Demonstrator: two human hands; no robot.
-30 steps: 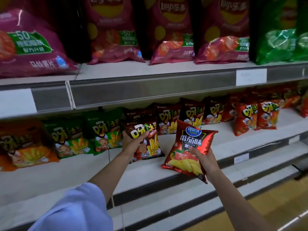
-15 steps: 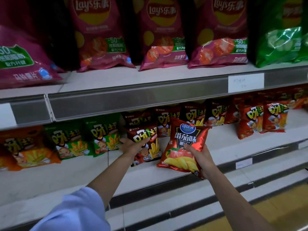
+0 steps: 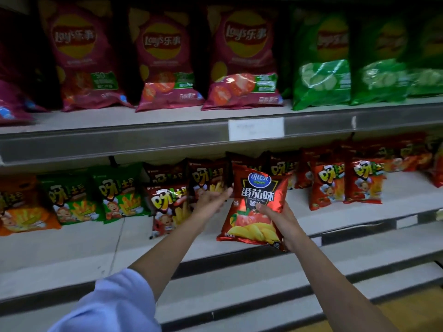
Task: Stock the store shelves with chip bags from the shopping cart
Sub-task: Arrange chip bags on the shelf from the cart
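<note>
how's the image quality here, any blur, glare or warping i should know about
Head view: dim overall, and the large pink bags and green bags on the upper shelf are soft with smeared print. Glare streaks the foil of the red tomato chip bag held by the right hand. The shelf edge bows, a wide-angle effect.

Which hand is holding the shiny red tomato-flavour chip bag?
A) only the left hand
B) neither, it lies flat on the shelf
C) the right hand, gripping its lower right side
C: the right hand grips the red tomato chip bag at its lower right side, while the left hand reaches toward its left edge.
</note>
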